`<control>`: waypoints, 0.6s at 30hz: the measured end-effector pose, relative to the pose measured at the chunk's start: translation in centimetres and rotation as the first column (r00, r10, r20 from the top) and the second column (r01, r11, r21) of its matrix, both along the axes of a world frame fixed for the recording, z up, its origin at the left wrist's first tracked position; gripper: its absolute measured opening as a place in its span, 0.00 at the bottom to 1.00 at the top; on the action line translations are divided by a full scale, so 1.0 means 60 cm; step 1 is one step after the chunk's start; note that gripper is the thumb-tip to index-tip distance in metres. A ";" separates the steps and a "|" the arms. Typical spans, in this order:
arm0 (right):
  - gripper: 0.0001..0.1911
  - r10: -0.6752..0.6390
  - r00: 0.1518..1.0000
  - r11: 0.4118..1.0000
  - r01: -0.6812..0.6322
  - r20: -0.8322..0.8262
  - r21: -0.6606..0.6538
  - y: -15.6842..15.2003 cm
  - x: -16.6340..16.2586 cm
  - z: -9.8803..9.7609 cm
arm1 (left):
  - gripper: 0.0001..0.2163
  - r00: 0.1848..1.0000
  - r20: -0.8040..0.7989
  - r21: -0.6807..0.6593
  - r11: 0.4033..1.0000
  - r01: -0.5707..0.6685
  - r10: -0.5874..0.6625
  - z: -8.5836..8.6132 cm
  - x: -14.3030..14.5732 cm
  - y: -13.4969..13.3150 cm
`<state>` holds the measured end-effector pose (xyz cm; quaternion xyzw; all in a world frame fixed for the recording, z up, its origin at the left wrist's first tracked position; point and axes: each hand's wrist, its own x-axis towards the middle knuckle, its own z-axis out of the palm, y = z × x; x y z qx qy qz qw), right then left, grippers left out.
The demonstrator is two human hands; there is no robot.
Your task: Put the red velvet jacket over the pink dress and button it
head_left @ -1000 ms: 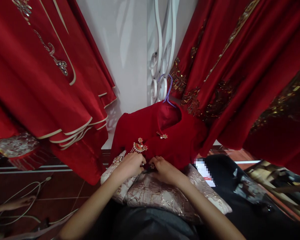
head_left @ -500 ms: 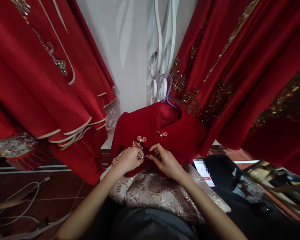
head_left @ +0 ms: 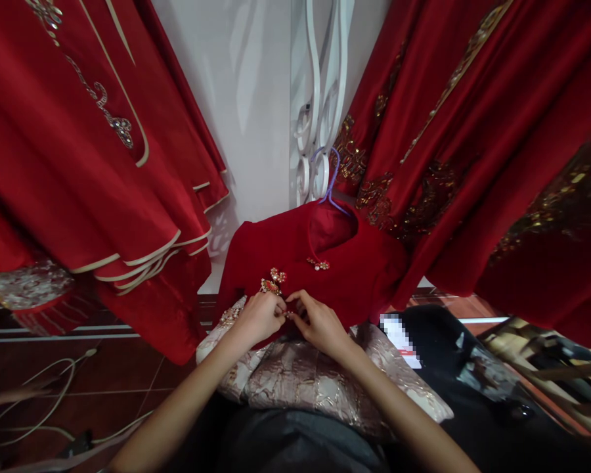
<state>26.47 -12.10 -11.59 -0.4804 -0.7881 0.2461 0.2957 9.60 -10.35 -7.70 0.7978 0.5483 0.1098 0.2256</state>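
Note:
A red velvet garment (head_left: 276, 240) hangs from a purple hanger (head_left: 333, 172) in front of me, its lower part on my lap. My left hand (head_left: 263, 316) is pinched close to its front, fingertips together; what they hold is too small to make out. My right hand (head_left: 319, 323) meets it from the right, thumb and forefinger closed on a small beaded ornament (head_left: 289, 315) between the two hands. Just above my left hand are a fan-shaped jewelled ornament (head_left: 270, 286) and a flower-like one (head_left: 278, 275). A pearl-and-red clasp (head_left: 319, 265) sits below the collar.
Shiny pinkish brocade (head_left: 320, 384) lies across my lap. Red gowns hang at left (head_left: 113, 197) and right (head_left: 453, 197). A phone-like white screen (head_left: 401, 341) and a clear plastic packet (head_left: 487, 374) rest on a black surface. A white cable (head_left: 73, 374) lies on the tiled floor.
My right hand has moved slightly left and down, bringing the small ornament up against my left fingertips. The gap between the hands has narrowed. The garment has stayed in place.

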 end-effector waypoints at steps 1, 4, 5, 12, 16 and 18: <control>0.12 -0.007 1.000 1.000 0.007 0.003 0.004 0.000 0.000 0.000 | 0.10 1.000 -0.018 0.008 1.000 -0.005 0.005 0.001 0.001 -0.001; 0.11 -0.030 1.000 0.999 0.030 0.009 0.023 0.000 -0.002 -0.002 | 0.11 0.999 -0.039 0.033 0.999 -0.027 0.028 0.002 0.002 -0.004; 0.10 -0.037 0.999 0.999 0.036 0.013 0.032 0.000 -0.004 -0.004 | 0.11 0.999 -0.036 0.043 0.999 -0.030 0.032 0.002 0.002 -0.004; 0.09 -0.075 0.996 0.996 0.072 0.048 0.061 0.000 -0.011 -0.012 | 0.09 0.998 -0.068 0.077 0.997 0.000 0.005 0.003 -0.004 0.002; 0.11 -0.078 0.994 0.997 0.076 0.073 0.034 -0.004 0.001 0.015 | 0.07 0.998 -0.054 0.108 0.994 -0.015 0.020 0.011 -0.015 0.005; 0.11 -0.101 0.994 0.994 0.100 0.029 0.042 -0.008 0.018 0.041 | 0.09 0.997 -0.049 0.124 0.991 -0.050 0.056 0.023 -0.028 0.005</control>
